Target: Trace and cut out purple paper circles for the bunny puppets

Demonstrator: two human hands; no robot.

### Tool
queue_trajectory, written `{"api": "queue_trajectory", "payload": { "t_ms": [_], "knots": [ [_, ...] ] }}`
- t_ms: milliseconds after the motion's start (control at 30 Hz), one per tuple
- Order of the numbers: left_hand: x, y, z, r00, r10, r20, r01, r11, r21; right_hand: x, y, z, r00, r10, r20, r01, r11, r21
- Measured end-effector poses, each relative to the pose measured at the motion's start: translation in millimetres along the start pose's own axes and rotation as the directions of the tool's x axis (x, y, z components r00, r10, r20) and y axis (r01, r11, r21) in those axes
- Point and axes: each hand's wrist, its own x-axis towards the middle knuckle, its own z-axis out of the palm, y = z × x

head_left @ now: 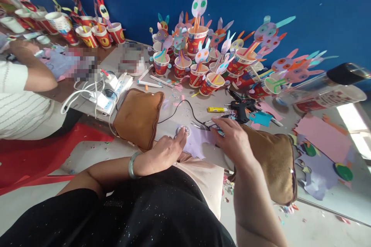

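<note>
My left hand, with a pale green bangle on the wrist, presses its closed fingertips onto a small round, clear-rimmed disc. Beneath the disc lies a piece of purple paper with cut, scalloped edges. At the paper's right end is my right hand, its fingers bent over a slim blue-and-white item that they mostly cover. Scissor blades lie just left of those fingers. Brown cushions, one on the left and one on the right, flank my hands.
Several red paper cups with paper rabbit heads stand along the blue wall. A yellow glue stick and a black glue gun lie ahead. Power strips with white cables sit left. A co-worker's arm rests farther left. Pink paper lies right.
</note>
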Motion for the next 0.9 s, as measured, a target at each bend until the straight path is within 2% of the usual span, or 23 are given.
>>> {"api": "queue_trajectory", "payload": {
  "t_ms": [67, 133, 300, 467, 567, 700, 800, 900],
  "knots": [
    [1, -1, -6, 1.000, 0.006, -0.003, -0.006, 1.000, -0.015, 18, 16, -5, 0.988, -0.011, 0.155, 0.044, 0.976, -0.213],
    [2, -2, -15, 1.000, -0.002, 0.013, 0.003, 0.999, -0.035, 35, 28, -6, 0.941, -0.032, 0.336, 0.158, 0.921, -0.356],
    [8, 0, -25, 0.993, -0.045, 0.108, 0.056, 0.993, -0.101, 62, 34, -5, 0.848, -0.084, 0.524, 0.329, 0.858, -0.394],
    [9, 4, -15, 0.997, -0.036, 0.068, 0.041, 0.996, -0.074, 71, 38, -6, 0.790, -0.079, 0.608, 0.363, 0.860, -0.359],
    [7, 6, -8, 0.998, -0.028, 0.050, 0.031, 0.998, -0.059, 73, 47, -9, 0.806, -0.068, 0.587, 0.332, 0.874, -0.355],
    [5, 5, -5, 0.999, 0.007, 0.038, -0.005, 0.999, -0.042, 73, 52, -18, 0.902, 0.005, 0.431, 0.115, 0.961, -0.251],
    [4, 3, -8, 1.000, 0.019, 0.001, -0.019, 1.000, -0.017, 75, 41, -20, 0.958, -0.059, 0.279, 0.114, 0.976, -0.186],
    [3, 2, -12, 1.000, 0.005, -0.019, -0.005, 1.000, -0.005, 79, 18, -17, 0.969, -0.166, 0.184, 0.145, 0.982, 0.122]
  ]
}}
